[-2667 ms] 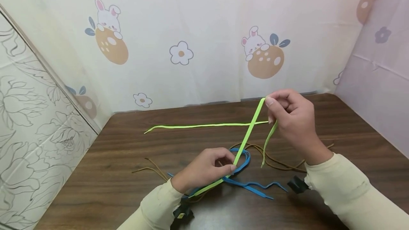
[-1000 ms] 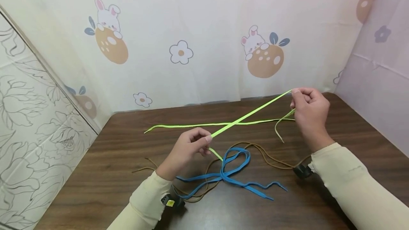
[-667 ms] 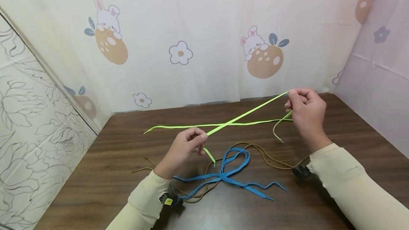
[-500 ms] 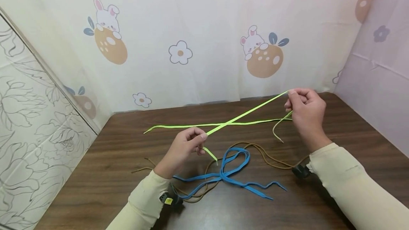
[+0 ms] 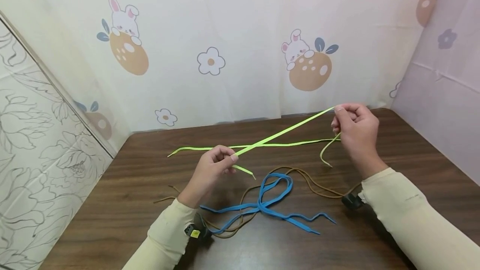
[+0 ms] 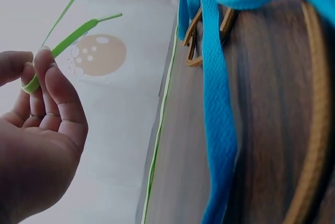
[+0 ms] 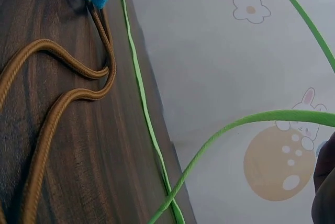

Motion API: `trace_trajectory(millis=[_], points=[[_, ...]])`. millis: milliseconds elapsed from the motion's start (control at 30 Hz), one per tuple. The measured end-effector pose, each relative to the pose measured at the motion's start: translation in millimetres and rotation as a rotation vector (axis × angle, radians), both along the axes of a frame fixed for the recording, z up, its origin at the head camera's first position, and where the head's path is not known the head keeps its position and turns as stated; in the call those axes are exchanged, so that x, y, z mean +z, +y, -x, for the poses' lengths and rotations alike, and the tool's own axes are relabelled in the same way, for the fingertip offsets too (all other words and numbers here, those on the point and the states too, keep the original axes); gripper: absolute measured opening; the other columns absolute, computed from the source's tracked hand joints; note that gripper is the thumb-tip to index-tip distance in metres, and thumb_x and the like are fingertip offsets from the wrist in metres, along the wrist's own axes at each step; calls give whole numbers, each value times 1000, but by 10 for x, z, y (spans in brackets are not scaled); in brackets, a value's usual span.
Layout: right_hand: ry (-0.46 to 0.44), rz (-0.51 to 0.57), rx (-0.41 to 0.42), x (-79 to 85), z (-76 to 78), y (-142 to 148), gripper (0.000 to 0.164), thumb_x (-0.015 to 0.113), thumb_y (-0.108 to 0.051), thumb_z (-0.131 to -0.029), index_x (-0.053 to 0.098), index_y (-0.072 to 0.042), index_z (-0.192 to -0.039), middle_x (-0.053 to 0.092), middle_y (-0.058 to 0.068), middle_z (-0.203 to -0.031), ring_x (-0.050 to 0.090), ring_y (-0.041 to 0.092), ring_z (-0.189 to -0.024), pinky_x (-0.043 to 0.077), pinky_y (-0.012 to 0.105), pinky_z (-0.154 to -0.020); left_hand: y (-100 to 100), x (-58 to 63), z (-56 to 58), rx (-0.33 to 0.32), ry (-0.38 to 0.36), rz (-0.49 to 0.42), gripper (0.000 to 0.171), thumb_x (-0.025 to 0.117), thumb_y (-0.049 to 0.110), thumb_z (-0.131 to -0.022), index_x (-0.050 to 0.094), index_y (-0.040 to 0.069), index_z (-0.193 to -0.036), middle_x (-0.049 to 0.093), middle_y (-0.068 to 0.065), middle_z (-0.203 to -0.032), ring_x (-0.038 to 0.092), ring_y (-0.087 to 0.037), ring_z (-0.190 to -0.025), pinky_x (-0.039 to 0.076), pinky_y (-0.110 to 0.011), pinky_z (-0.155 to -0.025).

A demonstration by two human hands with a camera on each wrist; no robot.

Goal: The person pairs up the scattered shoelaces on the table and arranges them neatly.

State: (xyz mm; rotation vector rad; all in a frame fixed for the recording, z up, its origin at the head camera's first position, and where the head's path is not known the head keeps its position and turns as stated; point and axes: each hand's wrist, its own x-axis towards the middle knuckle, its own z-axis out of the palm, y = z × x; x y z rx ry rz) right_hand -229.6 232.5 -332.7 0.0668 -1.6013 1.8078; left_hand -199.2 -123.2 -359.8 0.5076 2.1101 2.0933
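A bright green flat shoelace (image 5: 286, 130) stretches taut in the air between both hands. My left hand (image 5: 210, 172) pinches it near one end between thumb and fingers, and a short tail with a clear tip (image 6: 110, 17) sticks out past the fingertips. Higher up at the right, my right hand (image 5: 358, 134) pinches the lace, its longer tail (image 7: 230, 124) hanging below the fingers. Behind them a second green strand (image 5: 210, 148) lies across the back of the table. In the right wrist view only a dark edge of the hand shows.
A blue shoelace (image 5: 277, 197) lies looped on the table (image 5: 123, 203) in front of the hands, crossed with brown round laces (image 5: 318, 193). A curtain (image 5: 240, 32) with rabbit prints rises behind the table's back edge, and a patterned panel (image 5: 33, 136) stands at left.
Both hands have lifted the green lace off the blue one and drawn it out sideways. Lately both have drifted slightly left, and the short tail at the left hand swings up.
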Motion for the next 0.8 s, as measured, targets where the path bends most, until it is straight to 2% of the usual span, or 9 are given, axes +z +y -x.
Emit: trace_trajectory(millis=[233,367,467,567,700,800], points=[[-19,-47,27,-13,-9,-13,12,70,-10,-93,65,1,-93,62,5,-63,58,10,-53,50,17,-49,-30,-6,38,57,-7,-6,18,68,14,-96,63,0,-107,57,-12,-88,65,-28,-77,56,-40,-79],[-51,-111,43,-21,-17,-9,19,70,-14,-95,63,4,-97,63,3,-64,59,9,-54,51,17,-51,-58,-28,62,89,-10,-1,15,67,12,-97,63,0,-105,57,-11,-89,63,-26,-77,56,-43,-81],[-67,-147,58,-31,-16,1,22,70,-15,-95,63,6,-98,63,2,-63,59,8,-54,51,17,-52,-89,-48,78,98,-5,5,15,66,12,-97,63,0,-106,56,-10,-89,63,-34,-81,55,-48,-83],[-75,-167,74,-38,-20,0,22,69,-15,-95,63,6,-98,63,1,-63,59,8,-54,51,17,-52,-123,-70,92,101,0,6,18,66,13,-97,64,-1,-108,57,-10,-89,62,-32,-80,55,-48,-82],[-87,-208,75,-46,-24,-2,23,69,-16,-96,63,6,-99,63,0,-65,60,7,-56,51,17,-53,-148,-80,108,106,18,4,19,68,12,-96,65,0,-110,56,-9,-85,60,-22,-74,56,-39,-75],[-96,-255,67,-60,-21,6,24,68,-18,-97,63,5,-101,64,0,-66,60,7,-56,51,17,-53,-154,-73,113,113,27,10,19,69,11,-95,66,2,-112,55,-7,-82,60,-21,-73,55,-39,-75]])
